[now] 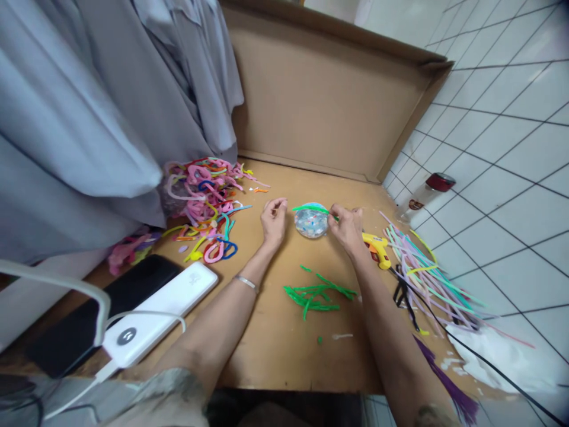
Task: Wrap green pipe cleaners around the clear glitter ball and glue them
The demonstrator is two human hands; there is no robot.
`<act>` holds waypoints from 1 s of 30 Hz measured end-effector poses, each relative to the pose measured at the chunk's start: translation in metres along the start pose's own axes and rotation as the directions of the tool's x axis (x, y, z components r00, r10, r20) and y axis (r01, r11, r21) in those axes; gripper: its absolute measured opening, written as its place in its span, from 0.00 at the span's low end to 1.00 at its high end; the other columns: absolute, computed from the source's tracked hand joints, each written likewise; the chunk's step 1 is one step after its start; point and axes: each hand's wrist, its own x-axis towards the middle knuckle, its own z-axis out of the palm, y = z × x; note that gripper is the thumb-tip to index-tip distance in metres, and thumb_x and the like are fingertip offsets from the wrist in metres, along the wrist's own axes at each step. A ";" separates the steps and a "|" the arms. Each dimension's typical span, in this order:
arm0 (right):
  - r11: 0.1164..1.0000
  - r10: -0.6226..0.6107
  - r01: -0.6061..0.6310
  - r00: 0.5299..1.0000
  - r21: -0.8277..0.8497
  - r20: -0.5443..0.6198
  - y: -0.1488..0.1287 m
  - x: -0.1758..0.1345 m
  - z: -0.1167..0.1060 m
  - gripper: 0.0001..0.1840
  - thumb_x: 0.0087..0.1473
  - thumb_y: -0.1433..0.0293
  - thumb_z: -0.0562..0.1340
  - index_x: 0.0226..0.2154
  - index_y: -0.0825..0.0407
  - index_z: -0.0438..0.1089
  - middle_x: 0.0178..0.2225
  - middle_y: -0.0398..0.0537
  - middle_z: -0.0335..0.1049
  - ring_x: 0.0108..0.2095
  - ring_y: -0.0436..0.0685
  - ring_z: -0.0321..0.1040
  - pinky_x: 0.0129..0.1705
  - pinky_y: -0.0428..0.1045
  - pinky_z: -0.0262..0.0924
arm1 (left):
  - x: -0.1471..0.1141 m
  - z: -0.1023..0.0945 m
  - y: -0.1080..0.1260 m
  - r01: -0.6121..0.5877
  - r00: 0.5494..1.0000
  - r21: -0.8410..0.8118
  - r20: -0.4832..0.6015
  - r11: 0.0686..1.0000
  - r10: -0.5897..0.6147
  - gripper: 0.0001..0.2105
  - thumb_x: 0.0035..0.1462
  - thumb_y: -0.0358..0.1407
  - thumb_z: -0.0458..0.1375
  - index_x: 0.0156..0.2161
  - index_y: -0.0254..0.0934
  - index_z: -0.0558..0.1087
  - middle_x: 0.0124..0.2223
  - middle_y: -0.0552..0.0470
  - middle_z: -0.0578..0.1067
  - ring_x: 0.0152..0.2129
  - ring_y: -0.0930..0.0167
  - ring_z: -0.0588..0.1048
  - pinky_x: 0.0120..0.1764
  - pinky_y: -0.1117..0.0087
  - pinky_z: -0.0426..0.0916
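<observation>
My right hand (347, 226) pinches a green pipe cleaner (312, 207), which reaches left across the top of a round, clear container (311, 224) with coloured specks in it. Left of that container, my left hand (274, 222) has thumb and fingertips pressed together. Whatever they hold, if anything, is too small to make out. Nearer to me lies a loose pile of short green pipe cleaners (316, 293). Beside my right wrist is a yellow glue gun (377, 249), partly hidden by the arm.
A tangle of pink and mixed-colour pipe cleaners (208, 196) lies at the left. Straight pastel ones (422, 276) lie at the right, beside a clear bottle (424, 198). A white power bank (166, 314) sits front left. A cardboard panel (320, 89) closes off the back.
</observation>
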 end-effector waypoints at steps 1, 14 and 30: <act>1.000 0.001 -0.001 1.000 -0.002 0.001 0.000 0.000 0.000 0.10 0.54 0.70 0.53 0.29 0.51 0.70 0.23 0.44 0.72 0.26 0.54 0.60 0.40 0.51 0.42 | 0.000 -0.001 0.000 -0.027 1.000 -0.011 0.002 1.000 0.027 0.14 0.58 0.44 0.56 0.40 0.35 0.76 0.42 0.47 0.78 0.41 0.69 0.75 0.45 0.69 0.67; 0.997 0.054 -0.051 0.998 0.057 -0.044 0.000 -0.001 0.005 0.10 0.54 0.68 0.54 0.27 0.50 0.70 0.25 0.46 0.74 0.28 0.55 0.63 0.41 0.51 0.46 | -0.003 0.003 -0.004 -0.048 0.995 -0.078 0.083 0.996 0.055 0.07 0.54 0.38 0.60 0.31 0.36 0.77 0.34 0.50 0.77 0.35 0.70 0.75 0.41 0.69 0.68; 0.899 0.231 -0.219 0.973 0.379 0.013 0.000 0.001 0.007 0.07 0.50 0.66 0.57 0.25 0.49 0.69 0.28 0.44 0.76 0.32 0.57 0.71 0.41 0.53 0.59 | -0.004 0.007 -0.003 -0.013 0.990 -0.109 0.137 0.994 0.028 0.09 0.54 0.40 0.59 0.32 0.36 0.77 0.35 0.49 0.78 0.35 0.70 0.75 0.42 0.69 0.67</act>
